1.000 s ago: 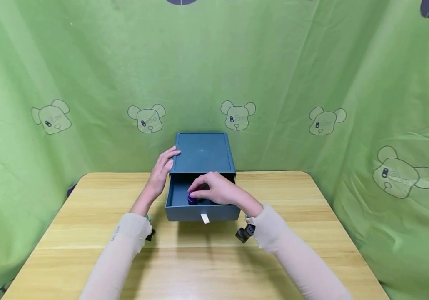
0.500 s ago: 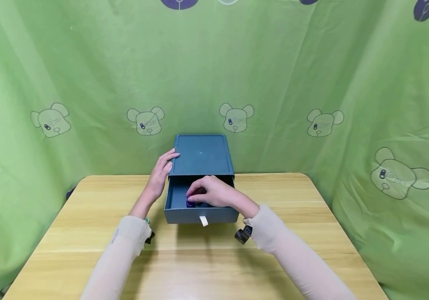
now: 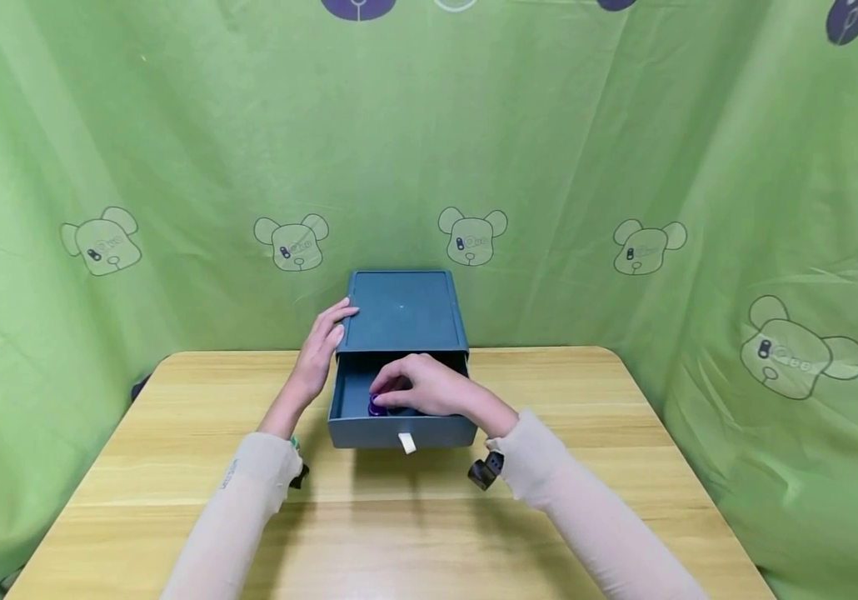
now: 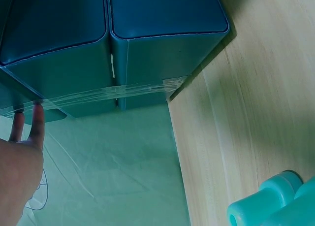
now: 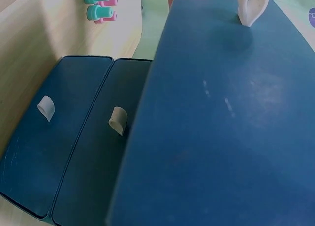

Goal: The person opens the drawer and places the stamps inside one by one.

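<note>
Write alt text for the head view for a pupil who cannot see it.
A person's right grip holds a small purple object inside the open drawer of a blue cabinet, while the left grip touches its left edge. Behind the wooden table hangs a green curtain.

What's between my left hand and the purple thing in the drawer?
Head view: the drawer's left wall and a bare strip of floor separate your left hand from the purple thing.
</note>
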Motion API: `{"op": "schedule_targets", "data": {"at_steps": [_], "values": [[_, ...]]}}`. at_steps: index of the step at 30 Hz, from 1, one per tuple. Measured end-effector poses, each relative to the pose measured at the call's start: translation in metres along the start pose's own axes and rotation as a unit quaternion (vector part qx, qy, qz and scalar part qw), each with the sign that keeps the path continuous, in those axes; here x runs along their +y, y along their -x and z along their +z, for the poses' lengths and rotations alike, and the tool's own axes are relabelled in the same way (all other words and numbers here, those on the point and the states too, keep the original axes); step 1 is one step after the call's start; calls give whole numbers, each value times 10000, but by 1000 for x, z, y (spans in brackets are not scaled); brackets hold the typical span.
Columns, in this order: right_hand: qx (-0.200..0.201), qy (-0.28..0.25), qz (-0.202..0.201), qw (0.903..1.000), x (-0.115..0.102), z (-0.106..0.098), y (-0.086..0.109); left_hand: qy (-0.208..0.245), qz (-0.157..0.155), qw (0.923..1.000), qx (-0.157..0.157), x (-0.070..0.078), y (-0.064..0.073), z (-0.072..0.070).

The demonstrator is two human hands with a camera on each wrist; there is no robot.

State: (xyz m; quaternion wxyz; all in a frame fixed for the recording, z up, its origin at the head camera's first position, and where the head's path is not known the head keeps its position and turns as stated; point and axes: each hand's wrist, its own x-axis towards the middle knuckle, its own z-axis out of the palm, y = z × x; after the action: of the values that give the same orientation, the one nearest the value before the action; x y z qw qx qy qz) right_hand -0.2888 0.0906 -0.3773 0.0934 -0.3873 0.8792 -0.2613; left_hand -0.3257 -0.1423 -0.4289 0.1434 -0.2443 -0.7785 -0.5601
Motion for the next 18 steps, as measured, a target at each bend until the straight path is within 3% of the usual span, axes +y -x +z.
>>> {"op": "schedule_targets", "data": {"at_steps": [7,14,18], "values": [[70,-4,-43,10000,2,-1,2,-33,24,10000,20,0,0,1],[292,-88,-117,9995,-2,-10,11,-116,9,9999,53,-37,-8,5],[529,-277,-151,9981,-3,-19,20,-92,4,9999,104,-43,-8,4]]}}
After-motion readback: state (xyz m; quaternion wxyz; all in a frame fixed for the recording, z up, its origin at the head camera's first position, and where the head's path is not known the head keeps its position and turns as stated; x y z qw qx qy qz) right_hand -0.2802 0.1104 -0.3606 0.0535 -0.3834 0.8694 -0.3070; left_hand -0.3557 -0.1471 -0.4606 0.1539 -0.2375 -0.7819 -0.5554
